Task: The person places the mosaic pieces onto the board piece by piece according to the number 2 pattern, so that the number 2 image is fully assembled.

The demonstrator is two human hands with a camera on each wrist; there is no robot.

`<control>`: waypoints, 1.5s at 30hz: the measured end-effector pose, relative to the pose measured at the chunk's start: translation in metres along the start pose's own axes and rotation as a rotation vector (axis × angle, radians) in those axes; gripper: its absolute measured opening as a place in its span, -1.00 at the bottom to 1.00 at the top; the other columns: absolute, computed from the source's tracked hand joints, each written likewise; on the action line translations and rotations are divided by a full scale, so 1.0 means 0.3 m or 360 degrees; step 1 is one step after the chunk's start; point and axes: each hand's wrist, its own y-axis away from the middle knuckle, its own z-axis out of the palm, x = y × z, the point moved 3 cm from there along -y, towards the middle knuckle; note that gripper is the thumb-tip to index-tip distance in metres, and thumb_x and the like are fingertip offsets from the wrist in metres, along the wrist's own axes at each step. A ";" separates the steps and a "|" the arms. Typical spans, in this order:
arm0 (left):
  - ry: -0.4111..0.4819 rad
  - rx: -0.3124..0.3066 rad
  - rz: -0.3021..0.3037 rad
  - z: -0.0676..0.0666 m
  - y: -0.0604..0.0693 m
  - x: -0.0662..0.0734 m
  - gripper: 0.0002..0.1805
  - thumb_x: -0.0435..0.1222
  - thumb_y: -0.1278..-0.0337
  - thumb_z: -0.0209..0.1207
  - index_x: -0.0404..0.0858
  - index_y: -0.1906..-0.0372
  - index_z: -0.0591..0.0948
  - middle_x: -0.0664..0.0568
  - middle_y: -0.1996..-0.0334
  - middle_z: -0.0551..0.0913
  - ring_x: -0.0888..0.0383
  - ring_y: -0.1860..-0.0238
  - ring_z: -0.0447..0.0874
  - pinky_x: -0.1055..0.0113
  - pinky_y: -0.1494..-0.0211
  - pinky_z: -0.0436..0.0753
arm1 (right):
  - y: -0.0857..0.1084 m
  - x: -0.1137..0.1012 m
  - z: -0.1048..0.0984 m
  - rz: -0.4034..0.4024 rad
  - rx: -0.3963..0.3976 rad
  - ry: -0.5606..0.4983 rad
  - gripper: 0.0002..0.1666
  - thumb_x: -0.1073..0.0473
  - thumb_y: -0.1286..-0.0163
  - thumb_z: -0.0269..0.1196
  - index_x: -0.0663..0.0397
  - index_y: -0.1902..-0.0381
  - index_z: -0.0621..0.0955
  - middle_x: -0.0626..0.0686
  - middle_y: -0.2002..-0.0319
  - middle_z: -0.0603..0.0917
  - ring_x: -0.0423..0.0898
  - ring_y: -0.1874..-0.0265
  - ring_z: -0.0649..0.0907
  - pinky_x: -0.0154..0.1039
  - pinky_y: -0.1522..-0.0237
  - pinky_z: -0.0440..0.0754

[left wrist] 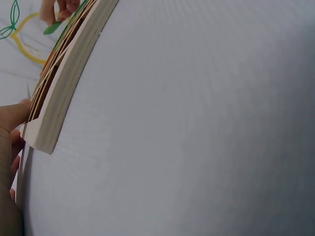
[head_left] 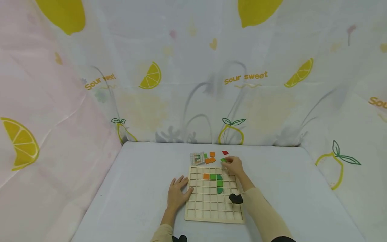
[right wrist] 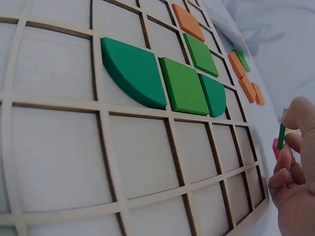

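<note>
My right hand (head_left: 234, 165) pinches a green tile (head_left: 223, 160) between thumb and fingers, just beyond the far right part of the wooden grid board (head_left: 201, 205). In the right wrist view the held tile (right wrist: 282, 130) stands on edge. My left hand (head_left: 177, 195) rests at the board's left edge, fingers spread and thumb touching the rim. Set in the grid are an orange square (head_left: 206, 176), a light green square (head_left: 213, 176), a dark green quarter-circle (head_left: 219, 177), another light green square (head_left: 219, 183) and a second dark green quarter-circle (head_left: 220, 190).
Beyond the board lie a pattern card (head_left: 197, 158), several orange tiles (head_left: 212, 154), a small green tile (head_left: 205, 156) and a red quarter-circle (head_left: 225, 152). A white-covered table (head_left: 136, 188) meets lemon-print curtains (head_left: 181, 111) behind.
</note>
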 end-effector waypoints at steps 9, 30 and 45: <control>0.0010 -0.0020 -0.0042 -0.010 -0.002 0.011 -0.57 -0.24 0.19 0.38 -0.37 0.13 0.68 -0.16 0.12 0.70 -0.14 -0.05 0.60 -0.10 -0.32 0.32 | 0.092 -0.075 -0.022 0.0107 0.0096 0.0067 -0.66 0.34 -0.13 0.27 0.45 0.13 0.61 0.27 0.29 0.66 0.04 0.33 0.63 -0.32 0.36 0.60; 0.0004 -0.0020 -0.0033 -0.003 0.000 0.007 -0.56 -0.21 0.19 0.37 -0.37 0.12 0.68 -0.16 0.13 0.70 -0.14 -0.05 0.60 -0.11 -0.30 0.33 | 0.374 -0.176 0.115 -0.0412 -0.0167 0.0361 -0.71 0.38 0.03 0.29 0.35 0.25 0.66 0.08 0.35 0.61 -0.19 0.44 0.47 -0.42 0.46 0.54; 0.0004 -0.0050 -0.0112 0.001 0.005 0.002 -0.53 -0.18 0.20 0.39 -0.33 0.09 0.68 -0.12 0.08 0.69 -0.10 -0.09 0.58 -0.05 -0.36 0.28 | 0.445 -0.164 0.154 -0.0723 -0.0017 0.0682 -0.82 0.37 -0.06 0.34 0.28 0.31 0.71 0.07 0.25 0.63 -0.04 0.24 0.57 -0.22 0.23 0.62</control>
